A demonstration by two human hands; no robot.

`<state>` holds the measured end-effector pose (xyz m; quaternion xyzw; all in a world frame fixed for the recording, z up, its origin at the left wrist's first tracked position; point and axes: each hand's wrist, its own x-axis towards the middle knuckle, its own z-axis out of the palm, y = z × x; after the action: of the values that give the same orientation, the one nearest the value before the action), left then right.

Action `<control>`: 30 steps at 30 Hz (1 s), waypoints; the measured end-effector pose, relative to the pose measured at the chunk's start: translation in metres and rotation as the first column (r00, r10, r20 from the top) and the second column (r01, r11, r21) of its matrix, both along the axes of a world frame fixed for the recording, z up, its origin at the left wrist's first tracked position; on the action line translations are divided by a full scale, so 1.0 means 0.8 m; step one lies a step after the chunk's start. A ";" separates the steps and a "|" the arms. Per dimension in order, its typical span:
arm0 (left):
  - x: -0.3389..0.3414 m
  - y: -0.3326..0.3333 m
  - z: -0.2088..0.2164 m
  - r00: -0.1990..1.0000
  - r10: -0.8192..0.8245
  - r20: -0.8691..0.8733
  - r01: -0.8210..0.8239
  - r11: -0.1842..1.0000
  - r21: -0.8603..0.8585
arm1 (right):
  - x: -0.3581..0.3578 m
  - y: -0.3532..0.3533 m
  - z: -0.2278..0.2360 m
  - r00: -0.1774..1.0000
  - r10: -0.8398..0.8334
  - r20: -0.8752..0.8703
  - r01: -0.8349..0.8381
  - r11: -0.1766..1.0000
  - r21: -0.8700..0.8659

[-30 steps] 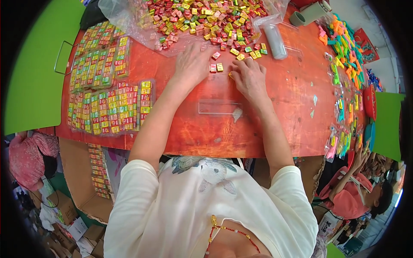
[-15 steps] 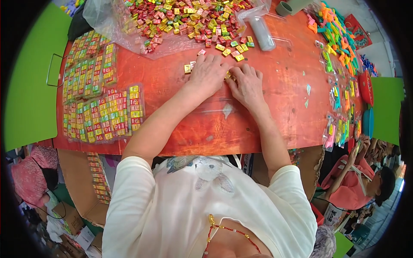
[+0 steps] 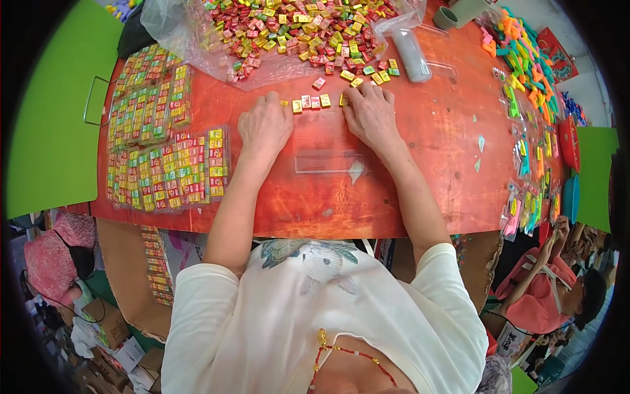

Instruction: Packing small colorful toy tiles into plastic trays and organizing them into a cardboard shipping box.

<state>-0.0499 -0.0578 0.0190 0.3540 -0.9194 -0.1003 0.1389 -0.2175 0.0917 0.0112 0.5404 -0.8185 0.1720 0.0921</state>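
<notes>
Several small box-shaped pieces (image 3: 315, 102) in yellow, red and white stand in a short row on the red table. My left hand (image 3: 265, 128) is at the row's left end, fingers curled and pressed together, with a small yellow box (image 3: 284, 103) showing at its fingertips. At the right end my right hand (image 3: 372, 119) bends its fingers over another small yellow box (image 3: 344, 100), partly hidden by them. Between my forearms lies a narrow clear plastic tray (image 3: 328, 164). A single red box (image 3: 319, 83) sits just beyond the row.
A heap of small boxes (image 3: 295, 39) spreads over clear plastic sheeting (image 3: 167, 26) at the back. Filled trays (image 3: 167, 167) are stacked left. A clear roll (image 3: 412, 56) lies back right; colourful plastic toys (image 3: 525, 59) and bagged pieces (image 3: 525, 154) line the right edge.
My hands have moved apart, the left one leftward, uncovering the row of boxes and the clear tray. The whole view has shifted slightly.
</notes>
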 end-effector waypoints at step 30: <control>0.021 0.000 0.008 0.994 -0.093 0.056 0.088 0.993 0.076 | 0.026 -0.094 0.015 0.912 0.379 0.156 -0.378 0.925 -0.040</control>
<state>-0.0330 -0.0575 0.0251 0.3196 -0.9340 -0.1295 0.0936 -0.1970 0.0166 0.0233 0.6725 -0.7023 0.2332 -0.0068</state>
